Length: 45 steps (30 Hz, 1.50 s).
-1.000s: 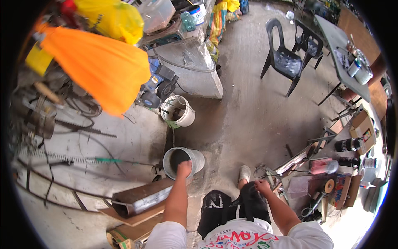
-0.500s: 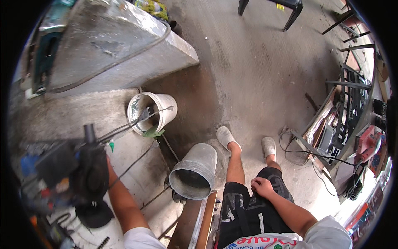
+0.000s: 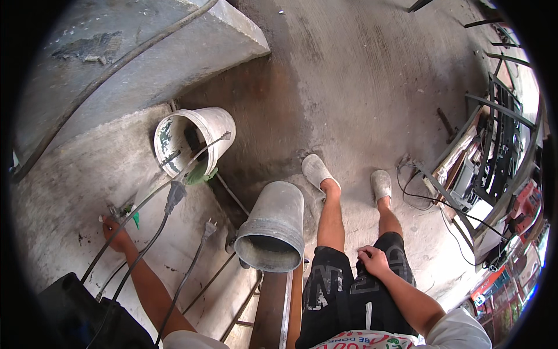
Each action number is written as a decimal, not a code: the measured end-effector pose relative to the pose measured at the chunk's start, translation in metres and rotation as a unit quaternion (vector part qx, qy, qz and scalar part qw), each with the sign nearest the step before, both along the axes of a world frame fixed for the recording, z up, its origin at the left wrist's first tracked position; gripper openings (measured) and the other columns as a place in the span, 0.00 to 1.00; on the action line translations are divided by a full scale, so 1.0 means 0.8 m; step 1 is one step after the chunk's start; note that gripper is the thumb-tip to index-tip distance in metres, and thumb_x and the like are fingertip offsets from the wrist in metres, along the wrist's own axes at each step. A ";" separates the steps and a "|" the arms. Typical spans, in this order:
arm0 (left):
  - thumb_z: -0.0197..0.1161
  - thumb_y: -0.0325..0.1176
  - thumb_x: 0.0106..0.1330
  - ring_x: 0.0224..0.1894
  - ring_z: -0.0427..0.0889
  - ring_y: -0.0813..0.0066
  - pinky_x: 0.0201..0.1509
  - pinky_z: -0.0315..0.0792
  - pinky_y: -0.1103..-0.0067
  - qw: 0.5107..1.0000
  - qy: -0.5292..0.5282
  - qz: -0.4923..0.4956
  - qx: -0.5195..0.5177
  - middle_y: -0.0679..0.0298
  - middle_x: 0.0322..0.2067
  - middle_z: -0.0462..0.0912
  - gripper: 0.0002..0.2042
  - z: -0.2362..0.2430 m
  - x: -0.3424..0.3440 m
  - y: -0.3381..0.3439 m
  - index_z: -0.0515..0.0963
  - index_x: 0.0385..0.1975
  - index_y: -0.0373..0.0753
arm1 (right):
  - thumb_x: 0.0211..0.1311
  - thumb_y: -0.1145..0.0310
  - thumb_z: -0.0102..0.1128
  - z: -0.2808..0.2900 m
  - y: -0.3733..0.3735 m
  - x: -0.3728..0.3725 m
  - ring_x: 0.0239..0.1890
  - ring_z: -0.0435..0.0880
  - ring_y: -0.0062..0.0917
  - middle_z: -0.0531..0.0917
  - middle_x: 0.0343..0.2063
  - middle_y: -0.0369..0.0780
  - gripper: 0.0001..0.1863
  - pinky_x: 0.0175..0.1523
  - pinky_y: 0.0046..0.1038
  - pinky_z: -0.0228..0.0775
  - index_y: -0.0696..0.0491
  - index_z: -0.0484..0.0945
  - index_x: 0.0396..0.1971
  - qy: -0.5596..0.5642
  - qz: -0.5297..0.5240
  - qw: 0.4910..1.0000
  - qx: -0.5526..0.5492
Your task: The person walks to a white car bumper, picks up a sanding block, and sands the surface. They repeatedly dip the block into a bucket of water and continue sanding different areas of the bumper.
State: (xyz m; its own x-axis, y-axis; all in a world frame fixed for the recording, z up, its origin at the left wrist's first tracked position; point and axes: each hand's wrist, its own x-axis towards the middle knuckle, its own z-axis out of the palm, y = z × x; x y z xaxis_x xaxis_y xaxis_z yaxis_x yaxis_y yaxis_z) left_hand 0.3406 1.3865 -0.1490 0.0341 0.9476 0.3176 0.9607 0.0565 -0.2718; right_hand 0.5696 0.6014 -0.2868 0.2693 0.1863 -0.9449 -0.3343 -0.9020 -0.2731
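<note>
I have the left hand at a small fitting near the pale concrete, the right hand on black shorts, neither grip clear enough to tell, and the grey bucket beside the left leg.

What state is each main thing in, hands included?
Left hand: at the pale concrete surface, grip unclear
Right hand: fingers curled, resting on black fabric shorts
Scuffed grey round bucket: uncovered, mouth toward camera
White round plastic bucket: uncovered, dark thing inside
Grey two-pronged plug: unplugged, prongs bare
Pale grey slip-on shoes: worn on both feet
</note>
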 end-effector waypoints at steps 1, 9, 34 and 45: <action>0.45 0.61 0.78 0.51 0.83 0.42 0.52 0.75 0.56 1.000 -0.014 -0.005 0.005 0.49 0.49 0.87 0.29 -0.007 0.001 -0.004 0.86 0.48 0.42 | 0.70 0.62 0.62 -0.004 -0.003 -0.003 0.30 0.89 0.21 0.91 0.30 0.39 0.13 0.42 0.26 0.80 0.55 0.87 0.43 -0.009 0.006 1.000 0.003; 0.51 0.44 0.80 0.59 0.79 0.42 0.58 0.73 0.58 0.984 0.024 -0.170 0.043 0.41 0.56 0.80 0.22 -0.027 -0.050 0.024 0.75 0.60 0.31 | 0.68 0.58 0.61 -0.016 0.001 -0.010 0.36 0.90 0.29 0.91 0.32 0.38 0.13 0.47 0.32 0.80 0.50 0.88 0.42 0.030 -0.003 0.999 -0.036; 0.56 0.69 0.69 0.74 0.66 0.50 0.69 0.69 0.51 0.534 -0.700 0.438 -0.185 0.49 0.71 0.66 0.47 -0.322 0.093 -0.213 0.56 0.76 0.38 | 0.70 0.62 0.63 -0.036 0.019 0.002 0.30 0.88 0.20 0.91 0.29 0.37 0.12 0.40 0.27 0.79 0.54 0.87 0.43 0.077 -0.125 0.988 -0.047; 0.42 0.35 0.80 0.66 0.74 0.46 0.56 0.87 0.54 0.503 -0.768 0.345 -0.194 0.52 0.66 0.74 0.21 -0.521 0.157 -0.201 0.71 0.67 0.35 | 0.75 0.68 0.58 -0.011 0.027 0.087 0.35 0.85 0.15 0.88 0.37 0.37 0.13 0.31 0.18 0.78 0.58 0.82 0.52 0.128 -0.263 0.955 0.051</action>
State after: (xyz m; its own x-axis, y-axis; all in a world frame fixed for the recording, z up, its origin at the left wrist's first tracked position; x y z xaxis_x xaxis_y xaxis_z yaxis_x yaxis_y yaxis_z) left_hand 0.4664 1.2253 -0.5658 -0.3496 0.5661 -0.7466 -0.1585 0.7496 0.6426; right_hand 0.6390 0.6233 -0.2957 0.1135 0.1832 -0.9765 -0.8010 -0.5646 -0.1990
